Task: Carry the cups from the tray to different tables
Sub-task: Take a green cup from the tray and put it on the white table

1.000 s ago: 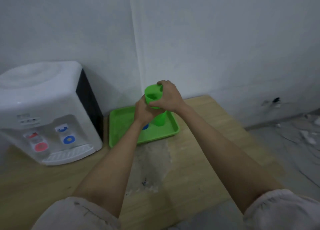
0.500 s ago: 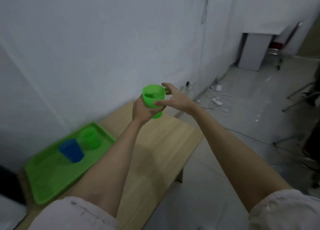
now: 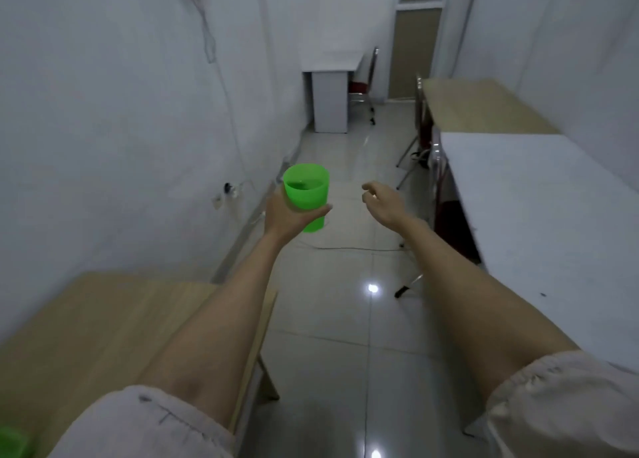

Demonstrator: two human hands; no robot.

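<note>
no writing or brand that i can read anywhere. my left hand (image 3: 288,215) is stretched out ahead, fingers wrapped around the lower half of a green cup (image 3: 306,195), held upright over the floor (image 3: 332,319), thumb across its near side. my right hand (image 3: 382,200) floats just right of the cup, apart from it, empty, fingers loosely curled, palm down. a wooden table (image 3: 103,319) sits near left, a white table (image 3: 536,198) at right, another wooden one (image 3: 480,106) beyond it.
</note>
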